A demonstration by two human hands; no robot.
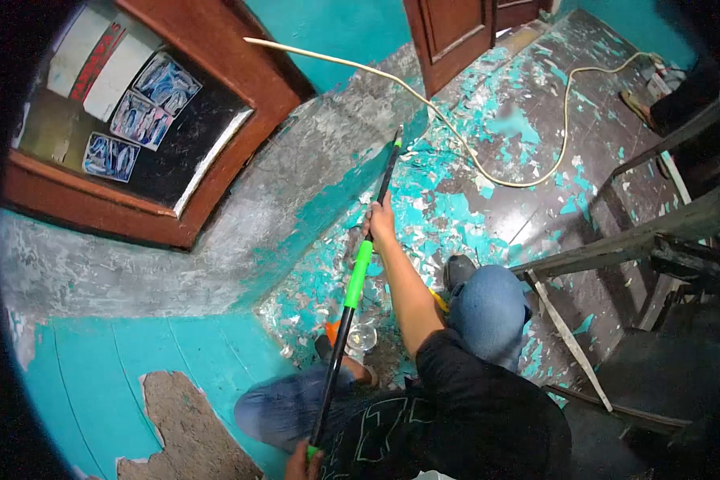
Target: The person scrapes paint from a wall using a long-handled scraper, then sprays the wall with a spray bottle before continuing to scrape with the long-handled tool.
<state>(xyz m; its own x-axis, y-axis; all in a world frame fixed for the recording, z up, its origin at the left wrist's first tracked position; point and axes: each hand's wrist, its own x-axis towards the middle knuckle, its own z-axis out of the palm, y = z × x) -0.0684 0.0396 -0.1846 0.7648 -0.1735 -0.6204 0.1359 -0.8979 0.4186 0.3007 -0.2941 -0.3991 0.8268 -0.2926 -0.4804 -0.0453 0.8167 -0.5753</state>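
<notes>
A long-handled scraper [356, 276], with a black pole and a green grip sleeve, runs from my body up to the wall. My right hand [381, 219] wraps round the black pole just above the green part, arm stretched out. Lower down, near the frame's bottom edge, my left hand [303, 462] is closed on the pole's other end. The narrow tip [398, 134] is at the lower wall [352, 172], beside flaking turquoise paint; whether it touches cannot be made out. Much of this wall is bare grey.
Turquoise and white paint flakes [464, 212] cover the dark floor. A pale hose or cable [528, 184] curves across it. Wooden ladder-like rails [616, 248] stand on the right, near another person's foot [640, 110]. A clear round container [362, 337] lies by my feet. A framed window [136, 120] is upper left.
</notes>
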